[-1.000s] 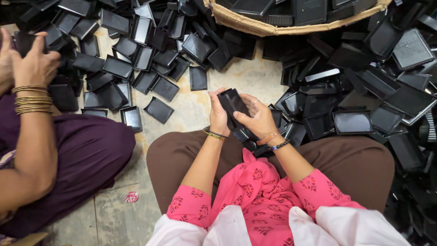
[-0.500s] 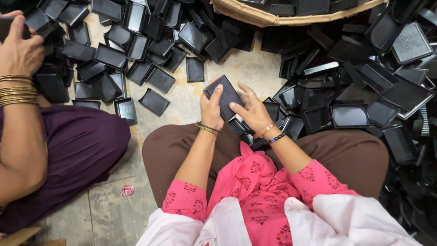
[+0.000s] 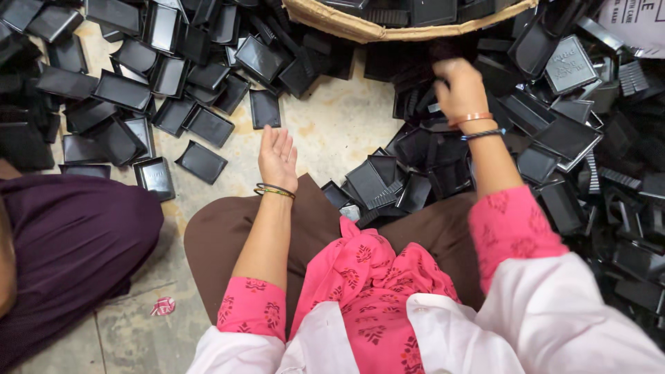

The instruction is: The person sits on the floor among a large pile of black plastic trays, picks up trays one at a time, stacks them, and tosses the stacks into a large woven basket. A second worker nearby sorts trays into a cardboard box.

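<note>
My left hand (image 3: 278, 156) rests open above my brown-clad knee, fingers apart and holding nothing. The nearest loose piece to it is a flat black plastic tray (image 3: 264, 109) on the concrete floor. My right hand (image 3: 458, 86) reaches out into the heap of black plastic trays and lids (image 3: 568, 138) just under the woven basket (image 3: 346, 28). Its fingertips are down among the pieces and blurred, so I cannot tell whether it grips one. A few black trays (image 3: 377, 183) lie against my lap.
More black trays (image 3: 125, 90) spread over the floor at upper left. A co-worker in dark purple clothing (image 3: 69, 242) sits close on my left. A small red and white wrapper (image 3: 163, 305) lies on the concrete floor (image 3: 332, 128). The basket holds further black pieces.
Both hands held one black tray in front of my lap; now neither shows it. The right hand has swung up to the heap and the left has opened. The view has shifted right.
</note>
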Tool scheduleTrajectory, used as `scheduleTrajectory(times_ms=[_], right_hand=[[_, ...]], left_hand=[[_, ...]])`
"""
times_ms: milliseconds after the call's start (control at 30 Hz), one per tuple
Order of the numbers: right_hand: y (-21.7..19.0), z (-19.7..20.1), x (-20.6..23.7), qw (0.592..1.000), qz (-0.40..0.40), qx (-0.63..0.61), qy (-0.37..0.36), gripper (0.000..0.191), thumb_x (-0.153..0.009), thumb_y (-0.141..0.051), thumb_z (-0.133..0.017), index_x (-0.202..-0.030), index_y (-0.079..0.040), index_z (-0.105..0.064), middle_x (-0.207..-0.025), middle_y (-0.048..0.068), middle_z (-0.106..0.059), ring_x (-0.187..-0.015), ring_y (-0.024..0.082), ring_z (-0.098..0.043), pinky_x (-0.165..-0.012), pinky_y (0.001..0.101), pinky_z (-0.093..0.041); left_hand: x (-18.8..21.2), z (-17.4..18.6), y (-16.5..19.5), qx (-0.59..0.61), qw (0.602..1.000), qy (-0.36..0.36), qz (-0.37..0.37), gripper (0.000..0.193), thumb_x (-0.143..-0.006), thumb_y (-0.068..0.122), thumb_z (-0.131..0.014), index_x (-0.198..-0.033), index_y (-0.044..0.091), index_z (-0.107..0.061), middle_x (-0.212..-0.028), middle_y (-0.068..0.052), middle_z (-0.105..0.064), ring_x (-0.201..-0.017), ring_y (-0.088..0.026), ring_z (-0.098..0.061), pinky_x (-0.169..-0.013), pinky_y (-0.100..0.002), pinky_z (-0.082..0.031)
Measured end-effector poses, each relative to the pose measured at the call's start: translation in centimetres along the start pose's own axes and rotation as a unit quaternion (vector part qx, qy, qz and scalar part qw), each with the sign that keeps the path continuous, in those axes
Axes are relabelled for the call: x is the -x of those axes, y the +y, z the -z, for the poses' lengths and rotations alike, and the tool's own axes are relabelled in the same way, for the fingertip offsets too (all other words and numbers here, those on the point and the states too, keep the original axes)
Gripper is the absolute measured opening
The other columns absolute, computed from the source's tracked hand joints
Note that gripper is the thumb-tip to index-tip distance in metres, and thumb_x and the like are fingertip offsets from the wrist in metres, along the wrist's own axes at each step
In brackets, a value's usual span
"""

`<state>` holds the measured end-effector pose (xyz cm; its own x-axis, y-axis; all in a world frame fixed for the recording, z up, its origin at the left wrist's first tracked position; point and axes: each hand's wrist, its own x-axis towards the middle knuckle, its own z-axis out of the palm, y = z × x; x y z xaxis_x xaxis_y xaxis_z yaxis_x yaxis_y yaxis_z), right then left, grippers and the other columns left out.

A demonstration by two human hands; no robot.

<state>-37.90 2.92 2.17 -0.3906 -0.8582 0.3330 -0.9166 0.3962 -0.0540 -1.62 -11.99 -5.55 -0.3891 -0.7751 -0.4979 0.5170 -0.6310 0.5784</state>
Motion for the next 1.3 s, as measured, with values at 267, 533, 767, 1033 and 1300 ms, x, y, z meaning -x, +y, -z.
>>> scheduleTrajectory(times_ms=[267, 533, 767, 1033, 1300], right_hand=[[-3.3, 2.7, 4.6, 0.995, 0.031, 0.097, -0.003, 0.018, -0.078, -0.028, -0.078, -0.086, -0.012, -0.074, -0.09, 0.01, -0.069, -0.089, 0.032, -0.063, -0.08, 0.0515, -0.043], [-19.0, 0.4, 13.0, 0.948, 0.033, -0.317, 0.005, 0.045, -0.086, -0.033, -0.082, -0.116, -0.002, -0.067, -0.11, 0.019, -0.064, -0.103, 0.037, -0.064, -0.089, 0.043, -0.053], [-15.2, -6.0, 13.5, 0.974, -0.105, -0.058, -0.19, 0.08, -0.063, -0.047, -0.085, -0.123, 0.0, -0.058, -0.11, 0.025, -0.064, -0.103, 0.041, -0.064, -0.089, 0.0514, -0.052], [-13.4, -1.6, 13.6, 0.754, -0.191, -0.628, -0.026, 0.049, -0.088, -0.018, -0.076, -0.132, -0.003, -0.059, -0.107, 0.008, -0.069, -0.094, 0.015, -0.067, -0.081, 0.029, -0.056], [-20.0, 4.3, 17.1, 0.896, 0.005, -0.432, 0.103, 0.059, -0.086, -0.018, -0.083, -0.138, -0.002, -0.061, -0.123, 0.02, -0.067, -0.113, 0.03, -0.065, -0.098, 0.0378, -0.052]], left_hand=[[1.0, -1.2, -7.0, -0.253, 0.957, -0.143, 0.013, 0.071, -0.091, 0.032, -0.08, -0.146, 0.007, -0.041, -0.13, -0.005, -0.056, -0.118, -0.017, -0.051, -0.098, -0.036, -0.045], [2.1, -2.7, -5.2, -0.145, 0.981, -0.048, -0.119, 0.071, -0.09, 0.045, -0.074, -0.139, 0.007, -0.04, -0.093, -0.008, -0.059, -0.08, -0.015, -0.059, -0.071, -0.029, -0.052], [0.3, -0.9, -2.2, -0.212, 0.973, -0.007, 0.087, 0.084, -0.089, 0.084, -0.035, -0.1, 0.004, -0.06, -0.077, -0.005, -0.056, -0.067, -0.016, -0.058, -0.063, -0.033, -0.05], [3.6, -1.2, -4.1, -0.153, 0.98, -0.088, 0.092, 0.023, -0.087, 0.016, -0.074, -0.107, 0.008, -0.064, -0.092, -0.005, -0.065, -0.081, -0.022, -0.063, -0.069, -0.04, -0.053], [10.0, -3.5, -6.1, 0.01, 0.971, -0.235, -0.038, 0.04, -0.098, 0.027, -0.064, -0.131, 0.006, -0.056, -0.116, -0.008, -0.07, -0.105, -0.02, -0.067, -0.095, -0.036, -0.057]])
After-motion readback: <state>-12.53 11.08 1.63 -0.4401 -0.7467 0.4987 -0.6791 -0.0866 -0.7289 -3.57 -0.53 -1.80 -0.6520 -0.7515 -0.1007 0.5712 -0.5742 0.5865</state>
